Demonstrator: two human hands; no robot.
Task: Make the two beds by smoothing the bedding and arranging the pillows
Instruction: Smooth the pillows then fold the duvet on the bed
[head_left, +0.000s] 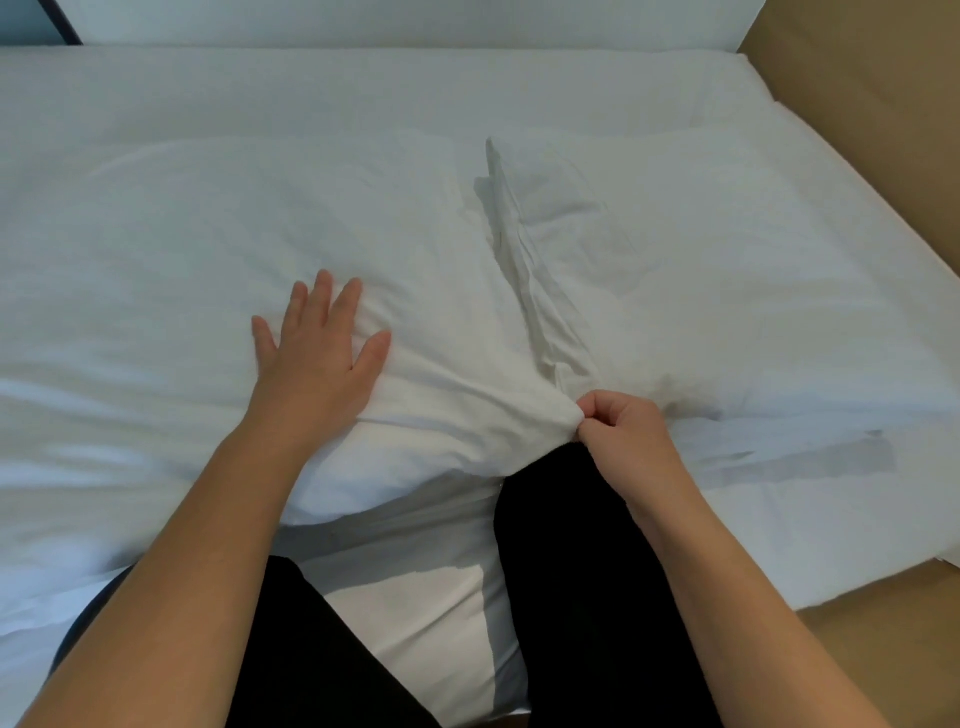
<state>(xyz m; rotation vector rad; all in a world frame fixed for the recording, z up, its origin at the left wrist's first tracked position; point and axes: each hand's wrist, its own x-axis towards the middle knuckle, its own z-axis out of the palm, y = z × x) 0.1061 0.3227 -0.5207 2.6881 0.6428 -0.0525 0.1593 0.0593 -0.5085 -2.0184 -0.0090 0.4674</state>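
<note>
Our flat left hand (317, 353) presses the pillow (249, 218), our right hand (623, 431) pinches its 4 o'clock corner; wrinkles are left.

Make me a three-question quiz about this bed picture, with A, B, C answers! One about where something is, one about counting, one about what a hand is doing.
1. Where does the left hand rest?
A) on the left pillow
B) on a chair
C) on a book

2. How many pillows are there?
A) one
B) two
C) four

3. What is the right hand doing?
A) lying flat
B) pinching a pillow corner
C) waving in the air

Answers:
1 A: its fingers lie spread on the left pillow.
2 B: the left pillow and the right pillow lie side by side.
3 B: its thumb and fingers pinch the white cloth.
</note>
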